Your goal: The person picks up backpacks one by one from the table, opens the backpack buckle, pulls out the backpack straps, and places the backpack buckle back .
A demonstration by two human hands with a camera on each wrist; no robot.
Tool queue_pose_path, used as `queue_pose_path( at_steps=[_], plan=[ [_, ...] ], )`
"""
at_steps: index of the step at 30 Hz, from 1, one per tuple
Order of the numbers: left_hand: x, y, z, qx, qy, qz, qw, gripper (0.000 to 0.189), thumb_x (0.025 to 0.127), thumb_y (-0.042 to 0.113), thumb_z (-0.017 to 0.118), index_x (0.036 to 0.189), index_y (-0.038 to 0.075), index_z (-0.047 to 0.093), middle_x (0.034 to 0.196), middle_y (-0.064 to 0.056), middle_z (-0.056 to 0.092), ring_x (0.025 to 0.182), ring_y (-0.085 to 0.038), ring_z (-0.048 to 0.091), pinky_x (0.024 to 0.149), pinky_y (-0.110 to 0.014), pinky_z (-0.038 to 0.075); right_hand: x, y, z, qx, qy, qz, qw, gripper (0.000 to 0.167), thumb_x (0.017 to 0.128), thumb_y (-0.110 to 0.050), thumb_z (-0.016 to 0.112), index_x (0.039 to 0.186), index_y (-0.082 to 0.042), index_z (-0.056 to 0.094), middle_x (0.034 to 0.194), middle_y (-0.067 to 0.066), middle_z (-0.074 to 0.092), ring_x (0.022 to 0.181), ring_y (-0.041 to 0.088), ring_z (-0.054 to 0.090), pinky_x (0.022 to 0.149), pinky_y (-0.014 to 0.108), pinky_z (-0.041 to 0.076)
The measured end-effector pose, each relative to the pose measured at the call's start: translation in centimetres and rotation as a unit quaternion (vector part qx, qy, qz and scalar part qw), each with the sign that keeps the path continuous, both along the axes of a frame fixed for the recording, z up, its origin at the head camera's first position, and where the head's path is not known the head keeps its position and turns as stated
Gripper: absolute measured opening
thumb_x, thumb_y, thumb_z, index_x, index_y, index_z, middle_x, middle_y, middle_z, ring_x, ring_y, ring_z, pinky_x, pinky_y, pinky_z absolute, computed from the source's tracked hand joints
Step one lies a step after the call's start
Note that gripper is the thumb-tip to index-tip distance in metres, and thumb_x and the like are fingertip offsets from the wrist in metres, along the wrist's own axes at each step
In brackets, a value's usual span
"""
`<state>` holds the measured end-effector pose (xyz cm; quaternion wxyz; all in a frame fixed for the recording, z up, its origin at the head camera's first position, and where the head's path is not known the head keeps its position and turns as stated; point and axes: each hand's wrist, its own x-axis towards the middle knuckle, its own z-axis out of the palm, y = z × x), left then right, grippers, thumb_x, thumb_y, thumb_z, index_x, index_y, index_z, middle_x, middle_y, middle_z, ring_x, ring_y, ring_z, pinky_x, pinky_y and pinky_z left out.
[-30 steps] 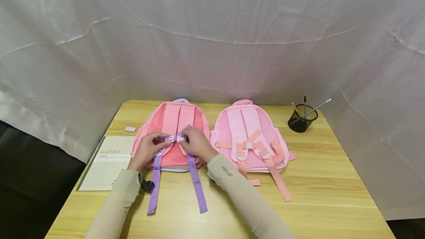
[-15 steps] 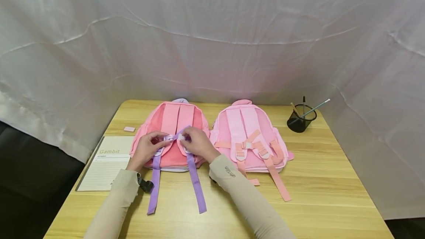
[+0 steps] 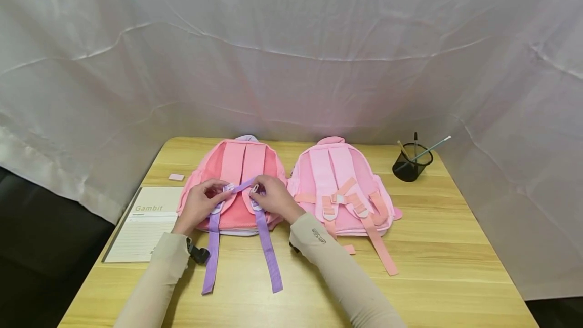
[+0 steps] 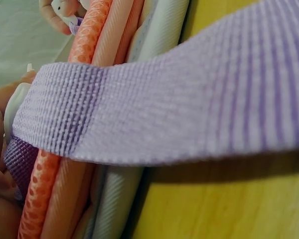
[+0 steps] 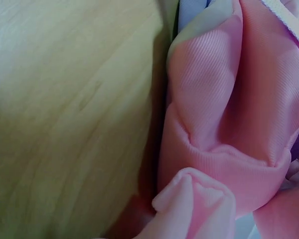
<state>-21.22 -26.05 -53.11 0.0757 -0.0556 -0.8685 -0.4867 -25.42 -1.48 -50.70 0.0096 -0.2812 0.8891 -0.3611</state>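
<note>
- Backpack in coral (image 3: 234, 219) lies at the left of the bench (image 3: 455, 247), strap side up, probably so that its webbing can be reached from the near side.
- The left hand (image 3: 202, 202) pinches a white left buckle piece (image 3: 228, 187), fingers narrowed; the right hand (image 3: 275, 199) pinches a white right buckle piece (image 3: 254, 189) likewise. The pieces are apart, each on its own side of the backpack, seemingly so that neither arm crosses the other.
- A purple strip (image 3: 243, 185) slants between the hands; whether the right fingers hold its end, I cannot tell.
- Two purple tails, left (image 3: 211, 262) and right (image 3: 269, 252), hang toward the near edge, likely left loose because both hands are taken up.
- A pink backpack (image 3: 337, 166) lies just beside, to the right, also strap side up; its one chest buckle (image 3: 338, 199) looks joined.
- Counts: two backpacks, two hands, one notebook (image 3: 148, 216) near left, one small pink block (image 3: 176, 177) beyond it, one mesh cup (image 3: 412, 170) far right.
- The cup keeps three thin items upright or leaning: a black pen (image 3: 415, 138), a brown stick (image 3: 403, 150), a teal stick (image 3: 432, 147).
</note>
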Motion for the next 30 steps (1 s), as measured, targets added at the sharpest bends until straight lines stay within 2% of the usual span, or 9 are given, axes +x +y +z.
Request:
queue_pose_path(
  at_steps=[12, 16, 21, 30],
  plan=[
    [-0.05, -0.13, 0.09, -0.013, 0.015, -0.003, 0.9998, 0.024, 0.094, 0.03, 0.078, 0.115, 0.017, 0.073, 0.099, -0.002, 0.072, 0.086, -0.02, 0.059, 0.074, -0.02, 0.047, -0.06, 0.32, -0.18, 0.018, -0.013, -0.013, 0.9997, 0.017, 0.091, -0.015, 0.076, 0.107, -0.011, 0.073, 0.102, 0.002, 0.069, 0.095, 0.016, 0.063, 0.09, 0.029, 0.054],
    [-0.04, -0.23, 0.02, -0.013, 0.02, -0.009, 0.9997, 0.025, 0.096, 0.026, 0.076, 0.119, 0.015, 0.072, 0.102, -0.004, 0.07, 0.088, -0.018, 0.058, 0.075, -0.02, 0.047, 0.01, 0.34, -0.11, 0.019, -0.019, -0.011, 0.9996, 0.019, 0.089, -0.015, 0.076, 0.108, -0.011, 0.074, 0.105, 0.002, 0.07, 0.099, 0.016, 0.065, 0.093, 0.029, 0.054],
    [0.01, -0.27, 0.12, -0.026, 0.023, -0.014, 0.9993, 0.028, 0.098, 0.025, 0.074, 0.124, 0.014, 0.072, 0.106, -0.004, 0.068, 0.093, -0.017, 0.057, 0.08, -0.018, 0.046, 0.16, 0.35, 0.16, 0.018, -0.019, -0.009, 0.9996, 0.019, 0.09, -0.016, 0.077, 0.108, -0.011, 0.075, 0.105, 0.002, 0.07, 0.1, 0.017, 0.066, 0.094, 0.03, 0.054],
    [0.02, -0.31, -0.15, -0.019, 0.033, -0.007, 0.9993, 0.026, 0.098, 0.025, 0.073, 0.121, 0.012, 0.073, 0.106, -0.006, 0.069, 0.094, -0.016, 0.058, 0.083, -0.015, 0.045, 0.22, 0.23, 0.2, 0.02, -0.021, -0.01, 0.9995, 0.019, 0.091, -0.018, 0.078, 0.108, -0.012, 0.074, 0.105, 0.001, 0.07, 0.1, 0.016, 0.065, 0.094, 0.03, 0.054]
  ],
)
